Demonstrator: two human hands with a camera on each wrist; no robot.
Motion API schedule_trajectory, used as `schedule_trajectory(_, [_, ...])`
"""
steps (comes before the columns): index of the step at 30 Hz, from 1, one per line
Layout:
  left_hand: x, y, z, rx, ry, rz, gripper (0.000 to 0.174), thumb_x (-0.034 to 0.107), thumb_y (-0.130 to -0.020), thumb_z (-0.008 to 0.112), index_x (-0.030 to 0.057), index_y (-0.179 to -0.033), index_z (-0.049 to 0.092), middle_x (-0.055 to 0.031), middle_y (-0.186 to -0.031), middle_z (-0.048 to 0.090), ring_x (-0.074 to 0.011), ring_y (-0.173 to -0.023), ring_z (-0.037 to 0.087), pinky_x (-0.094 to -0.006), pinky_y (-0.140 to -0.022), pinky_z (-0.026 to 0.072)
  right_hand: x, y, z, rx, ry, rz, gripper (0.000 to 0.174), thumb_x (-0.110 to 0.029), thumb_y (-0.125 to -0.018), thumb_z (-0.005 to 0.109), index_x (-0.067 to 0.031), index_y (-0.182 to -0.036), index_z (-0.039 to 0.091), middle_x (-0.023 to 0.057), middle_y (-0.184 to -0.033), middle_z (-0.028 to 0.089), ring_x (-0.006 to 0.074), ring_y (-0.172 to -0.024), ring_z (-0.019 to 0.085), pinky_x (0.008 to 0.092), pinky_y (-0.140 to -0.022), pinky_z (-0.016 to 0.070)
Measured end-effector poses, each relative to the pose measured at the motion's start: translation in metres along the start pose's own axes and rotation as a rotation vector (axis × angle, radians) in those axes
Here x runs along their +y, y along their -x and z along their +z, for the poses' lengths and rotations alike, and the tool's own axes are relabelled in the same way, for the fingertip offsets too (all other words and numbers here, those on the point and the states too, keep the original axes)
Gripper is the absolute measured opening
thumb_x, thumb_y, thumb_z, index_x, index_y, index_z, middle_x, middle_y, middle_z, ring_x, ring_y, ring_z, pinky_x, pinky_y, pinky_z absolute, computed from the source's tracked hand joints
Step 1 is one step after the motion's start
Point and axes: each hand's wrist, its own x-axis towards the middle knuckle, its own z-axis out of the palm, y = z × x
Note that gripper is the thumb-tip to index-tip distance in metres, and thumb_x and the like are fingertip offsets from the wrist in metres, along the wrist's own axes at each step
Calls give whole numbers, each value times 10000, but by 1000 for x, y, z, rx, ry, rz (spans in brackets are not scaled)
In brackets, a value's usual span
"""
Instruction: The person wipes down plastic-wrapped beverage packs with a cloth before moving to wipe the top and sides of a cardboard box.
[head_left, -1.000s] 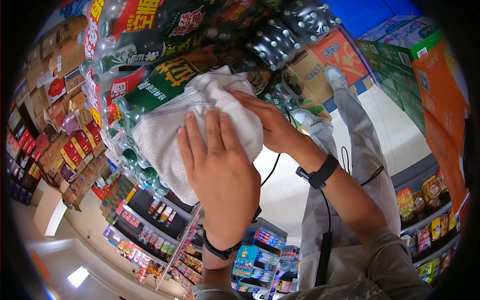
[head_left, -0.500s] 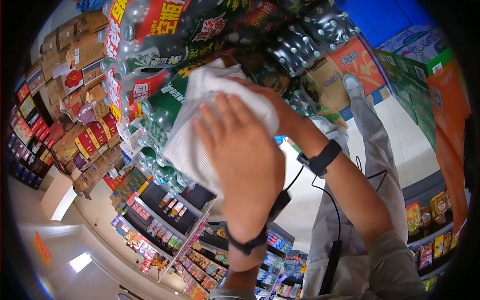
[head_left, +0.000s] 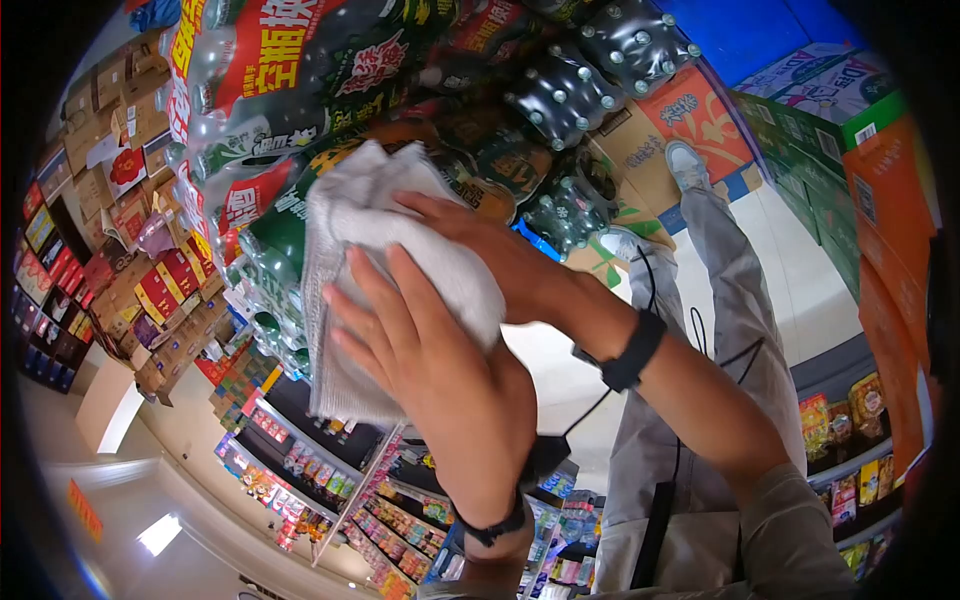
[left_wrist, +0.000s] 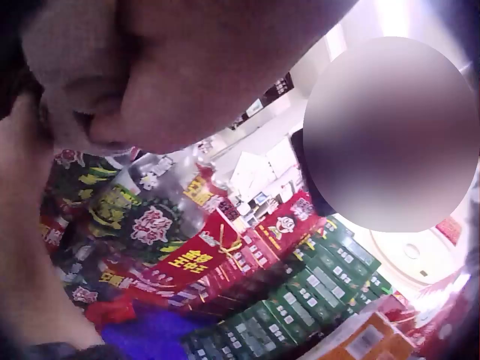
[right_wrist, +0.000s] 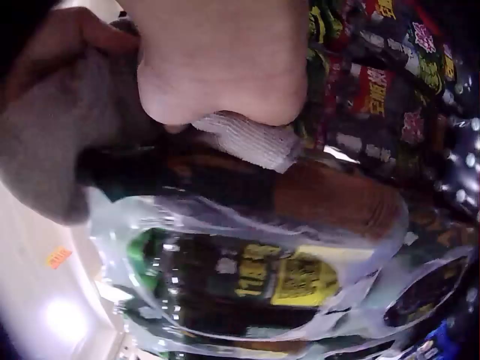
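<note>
A folded white cloth [head_left: 345, 300] lies against plastic-wrapped green bottles [head_left: 280, 240] in the head view. Fingers fairly straight and spread, my left hand [head_left: 430, 375] rests on its near side. My right hand [head_left: 515, 265] grips the cloth's far side; one digit lies on top and its other fingers are hidden. Seen from the right wrist, the right hand [right_wrist: 225, 60] is above a wrapped bottle pack [right_wrist: 300, 277], with a ribbed cloth end [right_wrist: 255, 142] below the palm. The left wrist view has the left hand [left_wrist: 202, 75] beside the cloth [left_wrist: 79, 71].
Dark wrapped bottle packs [head_left: 565, 95] and a cardboard box [head_left: 640, 150] stand beyond the hands. Green cartons [head_left: 800, 150] are stacked at the right, brown boxes [head_left: 150, 130] at the left. Stocked shelves [head_left: 390, 520] stand below. Cables hang near the legs.
The cloth and both hands have shifted left in the head view since half a second ago. The cloth's folds have changed, and the left hand's fingers point more to the upper left.
</note>
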Motion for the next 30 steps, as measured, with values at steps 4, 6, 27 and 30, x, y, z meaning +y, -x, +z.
schedule_trajectory(4, [-1, -47, 49, 75, 2, -6, 657, 116, -818, 601, -38, -1425, 403, -293, -1506, 352, -486, -1445, 214, -579, -1174, 129, 75, -20, -2, 55, -204, -33, 697, -200, -775, 767, -68, -1398, 484, 149, -1447, 495, 313, -1291, 520, 397, -1084, 415])
schedule_trajectory(6, [6, -70, 77, 73, 40, -4, 648, 146, -811, 599, -60, -1400, 421, -312, -1487, 366, -495, -1430, 240, -557, -1175, 163, 81, -27, -21, 28, -330, 45, 634, -218, -813, 730, -74, -1386, 500, 122, -1424, 528, 268, -1273, 541, 370, -1071, 421])
schedule_trajectory(27, [30, 55, 253, -506, 784, -250, 344, 71, -851, 594, 59, -1193, 627, -265, -1037, 673, -463, -977, 634, -521, -839, 512, 121, 195, -106, -468, 513, 971, 250, -139, -823, 633, -8, -1031, 682, 255, -1033, 674, 414, -979, 644, 469, -846, 504])
schedule_trajectory(30, [44, 75, 276, -401, 1057, -510, 351, 52, -869, 622, 25, -1218, 608, -168, -1101, 684, -317, -999, 663, -397, -877, 510, 136, 205, -114, -541, 602, 987, 239, -73, -784, 599, 1, -996, 680, 265, -1031, 668, 435, -979, 634, 482, -858, 502])
